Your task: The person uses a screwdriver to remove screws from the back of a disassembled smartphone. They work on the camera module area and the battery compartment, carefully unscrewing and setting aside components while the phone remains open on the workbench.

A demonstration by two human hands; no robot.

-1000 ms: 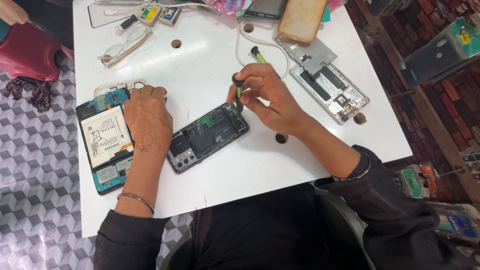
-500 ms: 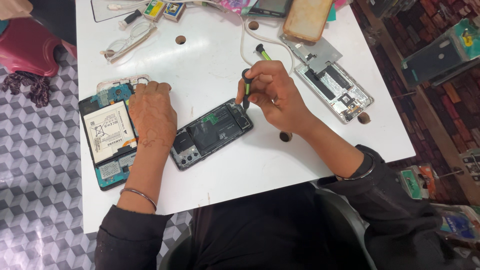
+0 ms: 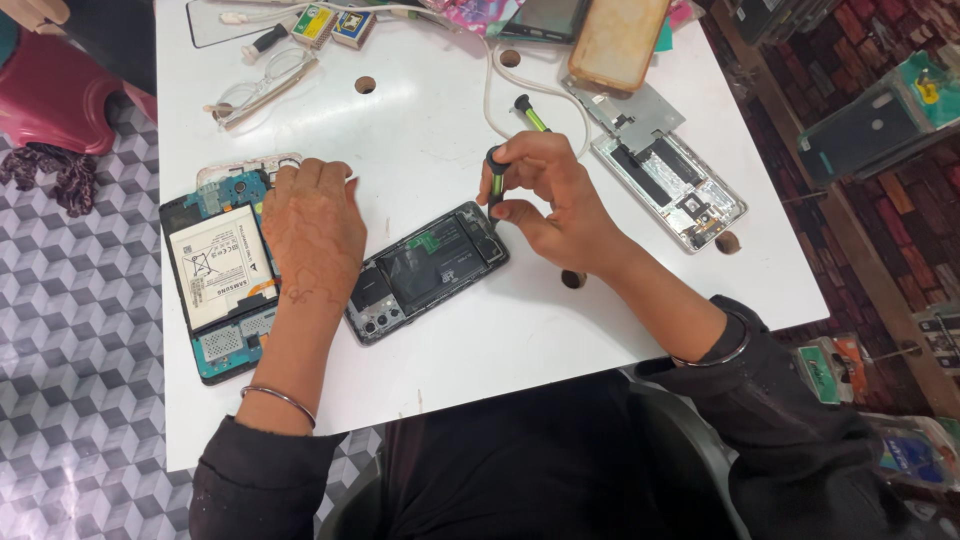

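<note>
You see a smooth, matt white table (image 3: pixel 450 340), a glossy dark opened phone (image 3: pixel 428 270), and a bare grey metal frame (image 3: pixel 665 175) lying beyond.

A pair of glasses (image 3: pixel 258 88) lies near two small boxes (image 3: pixel 331 25) (yellow-green), beside a tan phone case (image 3: pixel 617 40).

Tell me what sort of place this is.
Probably a phone repair bench. An opened phone lies on the white table, the right hand holds a small screwdriver to it, and another opened device showing its battery sits by the left hand.
</note>
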